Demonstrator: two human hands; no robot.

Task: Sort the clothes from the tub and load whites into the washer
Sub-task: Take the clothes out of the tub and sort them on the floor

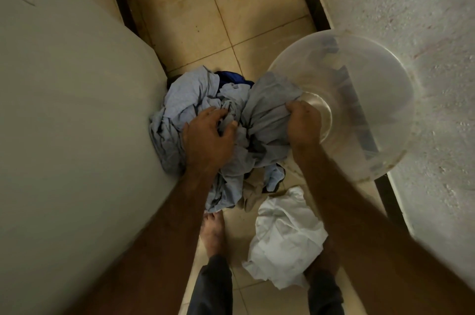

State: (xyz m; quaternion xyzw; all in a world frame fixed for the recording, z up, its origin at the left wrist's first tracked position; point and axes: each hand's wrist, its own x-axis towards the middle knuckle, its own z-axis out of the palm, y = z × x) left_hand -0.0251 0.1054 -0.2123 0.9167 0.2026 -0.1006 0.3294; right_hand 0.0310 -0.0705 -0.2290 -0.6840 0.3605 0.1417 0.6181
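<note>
A heap of light blue-grey clothes lies on the tiled floor between the washer and the tub. My left hand grips a bunched fold at the middle of the heap. My right hand grips another light blue-grey piece at the mouth of the clear plastic tub, which lies tipped on its side. A dark blue garment peeks out behind the heap. A crumpled white garment lies apart, nearer my feet.
The white washer fills the left side, touching the heap. A rough white wall runs along the right behind the tub. Beige floor tiles stretch ahead. My bare left foot stands below the heap.
</note>
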